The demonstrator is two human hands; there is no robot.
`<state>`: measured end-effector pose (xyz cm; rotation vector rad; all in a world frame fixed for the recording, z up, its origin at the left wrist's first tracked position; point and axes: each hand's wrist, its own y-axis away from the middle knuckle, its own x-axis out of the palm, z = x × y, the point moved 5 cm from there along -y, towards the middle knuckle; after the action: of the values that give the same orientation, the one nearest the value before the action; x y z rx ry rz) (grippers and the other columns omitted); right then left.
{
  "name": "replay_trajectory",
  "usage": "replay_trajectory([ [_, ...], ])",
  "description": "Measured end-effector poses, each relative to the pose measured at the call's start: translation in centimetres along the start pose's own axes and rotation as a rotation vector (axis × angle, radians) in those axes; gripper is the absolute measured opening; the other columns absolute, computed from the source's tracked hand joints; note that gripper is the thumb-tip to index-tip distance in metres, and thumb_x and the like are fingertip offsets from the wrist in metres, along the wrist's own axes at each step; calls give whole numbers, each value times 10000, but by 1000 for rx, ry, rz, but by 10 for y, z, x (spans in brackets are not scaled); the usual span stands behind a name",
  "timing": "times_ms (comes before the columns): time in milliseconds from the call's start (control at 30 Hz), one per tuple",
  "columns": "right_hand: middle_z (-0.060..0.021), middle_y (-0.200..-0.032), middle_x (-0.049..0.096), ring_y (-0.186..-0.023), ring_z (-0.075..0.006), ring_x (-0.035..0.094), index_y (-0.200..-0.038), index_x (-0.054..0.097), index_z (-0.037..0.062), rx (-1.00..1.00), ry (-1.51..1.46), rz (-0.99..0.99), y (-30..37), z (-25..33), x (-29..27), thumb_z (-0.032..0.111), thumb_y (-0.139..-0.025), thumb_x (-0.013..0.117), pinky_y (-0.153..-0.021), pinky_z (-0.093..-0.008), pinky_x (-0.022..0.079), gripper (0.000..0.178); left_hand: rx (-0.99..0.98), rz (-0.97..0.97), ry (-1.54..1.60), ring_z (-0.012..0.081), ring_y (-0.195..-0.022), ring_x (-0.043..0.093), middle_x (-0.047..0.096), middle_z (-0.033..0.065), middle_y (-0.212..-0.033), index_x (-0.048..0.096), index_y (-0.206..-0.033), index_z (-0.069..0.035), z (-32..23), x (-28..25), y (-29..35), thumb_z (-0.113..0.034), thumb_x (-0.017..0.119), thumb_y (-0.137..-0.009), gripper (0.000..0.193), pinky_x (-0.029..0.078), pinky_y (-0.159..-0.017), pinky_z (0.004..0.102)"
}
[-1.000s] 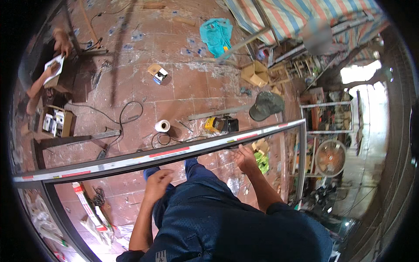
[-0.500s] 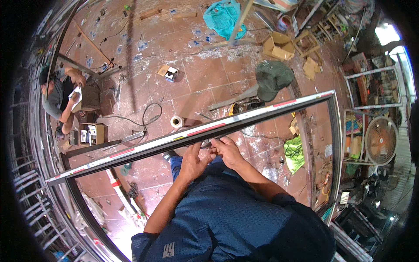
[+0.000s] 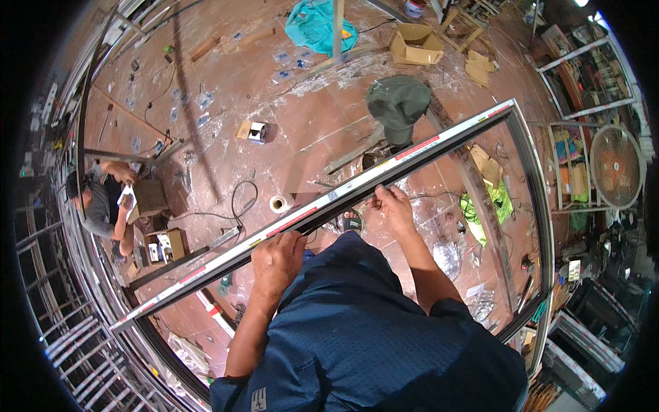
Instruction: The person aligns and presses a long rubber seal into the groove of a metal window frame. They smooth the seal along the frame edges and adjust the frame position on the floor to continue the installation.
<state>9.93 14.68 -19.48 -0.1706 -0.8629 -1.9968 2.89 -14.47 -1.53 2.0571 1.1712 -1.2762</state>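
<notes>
A large metal frame (image 3: 329,197), with white-and-red protective tape on its outer face and a black inner side, slants across in front of me, its right end farther away. My left hand (image 3: 274,264) is closed on the frame's near edge, fingers curled over the black side. Farther right, my right hand (image 3: 392,208) is held close to the same bar, thumb and fingers drawn together in a pinch. Whatever sits between those fingertips, if anything, is too small to make out.
Beyond the bar stand a person in a cap (image 3: 110,199) and cardboard boxes (image 3: 149,196). A dark green cap (image 3: 398,103), tape roll (image 3: 280,204) and black cable (image 3: 240,209) lie around the tiled floor. A fan (image 3: 616,167) is on the right; metal racks (image 3: 65,323) line the left.
My hands have come apart: the left went down-left onto the bar, the right moved right and up along it. The view has shifted, and the frame appears more steeply tilted.
</notes>
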Motion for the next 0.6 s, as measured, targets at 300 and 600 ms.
replay_trajectory([
  [300,-28,-863,744,-709,-132,698,-1054,699,84,-383,-141,-403,-34,56,-46,340,-1125,700,-639,-281,549,266,168,66,-23,321,-648,751,767,108,-786,767,-901,-120,17,4,-16,-271,837,-936,170,580,-581,457],
  [600,-72,-892,698,-767,-150,644,-1140,706,-4,-461,236,-580,-5,49,2,428,-1180,555,-712,-318,535,459,153,96,-58,336,-696,767,800,113,-857,788,-911,-105,12,5,-16,-258,851,-931,167,594,-626,452],
])
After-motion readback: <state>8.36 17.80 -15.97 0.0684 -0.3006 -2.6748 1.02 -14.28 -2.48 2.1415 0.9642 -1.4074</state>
